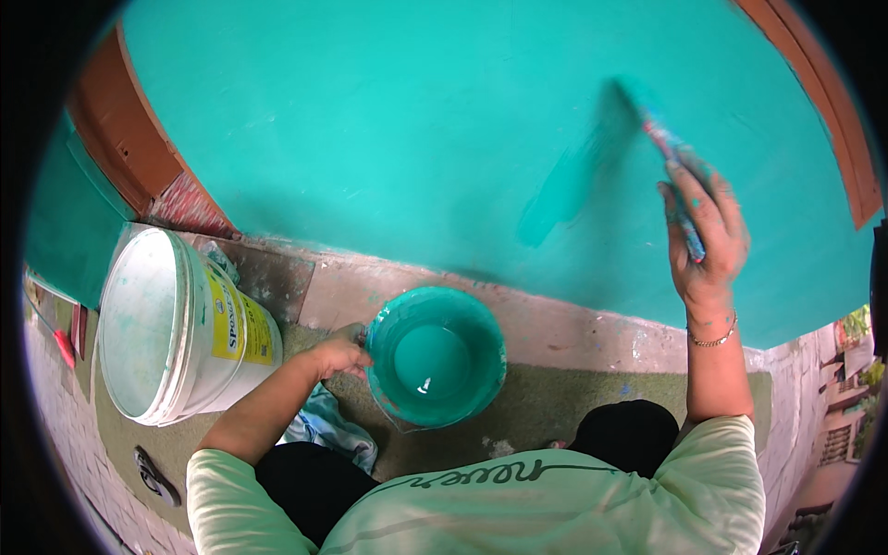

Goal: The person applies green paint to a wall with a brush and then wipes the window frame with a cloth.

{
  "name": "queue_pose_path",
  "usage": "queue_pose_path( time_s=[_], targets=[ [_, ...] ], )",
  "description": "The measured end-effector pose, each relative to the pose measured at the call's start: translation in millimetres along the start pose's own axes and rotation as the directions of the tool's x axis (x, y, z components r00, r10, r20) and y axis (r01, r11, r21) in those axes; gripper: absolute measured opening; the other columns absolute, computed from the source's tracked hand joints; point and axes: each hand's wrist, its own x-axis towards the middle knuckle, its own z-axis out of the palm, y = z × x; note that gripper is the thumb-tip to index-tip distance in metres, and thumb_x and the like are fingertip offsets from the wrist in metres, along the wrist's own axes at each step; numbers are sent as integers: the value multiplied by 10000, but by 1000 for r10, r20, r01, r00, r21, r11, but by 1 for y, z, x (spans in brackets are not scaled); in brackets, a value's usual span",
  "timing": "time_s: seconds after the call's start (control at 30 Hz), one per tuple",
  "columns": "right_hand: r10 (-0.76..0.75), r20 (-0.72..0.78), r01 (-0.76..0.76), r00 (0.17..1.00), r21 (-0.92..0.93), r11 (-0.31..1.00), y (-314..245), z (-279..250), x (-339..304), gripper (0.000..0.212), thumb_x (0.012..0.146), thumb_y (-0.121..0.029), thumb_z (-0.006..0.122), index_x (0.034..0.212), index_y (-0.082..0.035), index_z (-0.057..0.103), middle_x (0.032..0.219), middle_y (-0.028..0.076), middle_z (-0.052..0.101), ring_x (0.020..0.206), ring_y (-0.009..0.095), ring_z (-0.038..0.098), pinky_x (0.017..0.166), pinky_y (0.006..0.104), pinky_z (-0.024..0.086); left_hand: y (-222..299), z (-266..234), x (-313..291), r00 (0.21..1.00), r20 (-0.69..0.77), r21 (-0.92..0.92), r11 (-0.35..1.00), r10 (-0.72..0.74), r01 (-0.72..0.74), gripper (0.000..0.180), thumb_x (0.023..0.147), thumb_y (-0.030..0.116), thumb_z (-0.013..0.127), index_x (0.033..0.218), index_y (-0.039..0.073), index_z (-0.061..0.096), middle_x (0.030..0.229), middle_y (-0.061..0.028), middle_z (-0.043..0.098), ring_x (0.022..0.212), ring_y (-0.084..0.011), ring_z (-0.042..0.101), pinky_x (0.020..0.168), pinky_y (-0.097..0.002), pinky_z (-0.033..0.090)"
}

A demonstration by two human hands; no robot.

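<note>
My right hand is raised at the right, its fingers closed round the paint-smeared handle of a paintbrush. The brush's dark bristles meet the turquoise wall, beside a wet, darker streak that slants down to the left. Low in front of me is a bucket coated inside with turquoise, with a pool of turquoise paint at its bottom. My left hand grips the bucket's left rim, its fingertips partly hidden there.
To the left stands a large white lidded tub with a yellow label. A crumpled cloth lies between it and my legs. A flip-flop is at the lower left. Brown frames border the wall; a concrete ledge runs along its foot.
</note>
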Motion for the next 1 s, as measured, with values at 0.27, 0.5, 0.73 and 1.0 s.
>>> queue_pose_path(
  time_s=[0.27,0.5,0.73,1.0],
  targets=[
    [-162,469,182,868,3,983,-13,63,-113,475,656,-100,648,1130,-125,659,1134,166,538,974,364,598,738,411,549,7,6,-2,1000,-1,29,999,27,-27,602,772,-91,645,1321,-57,401,1213,-187,556,1001,-325,640,740,-415,599],
    [-189,783,-88,592,296,951,-44,66,-172,463,673,-77,689,1129,-136,629,1113,147,531,916,341,616,773,437,557,-3,6,-2,998,-30,33,998,59,-58,592,781,-77,636,1319,-77,389,1112,-211,612,902,-296,672,723,-376,600],
    [96,588,-256,803,196,947,21,21,-93,417,685,16,701,1083,-94,646,1133,144,591,962,354,627,809,429,548,-7,3,3,999,-33,48,999,28,-27,590,775,-86,641,1312,-58,397,1133,-209,592,946,-315,662,744,-395,602],
    [-5,318,32,948,-79,996,10,5,-63,428,653,-6,697,1069,-95,650,1139,191,551,964,345,615,747,409,539,-1,2,5,999,-40,51,998,30,-28,603,769,-98,637,1325,-33,415,1161,-194,585,967,-320,656,766,-405,599]
  ],
)
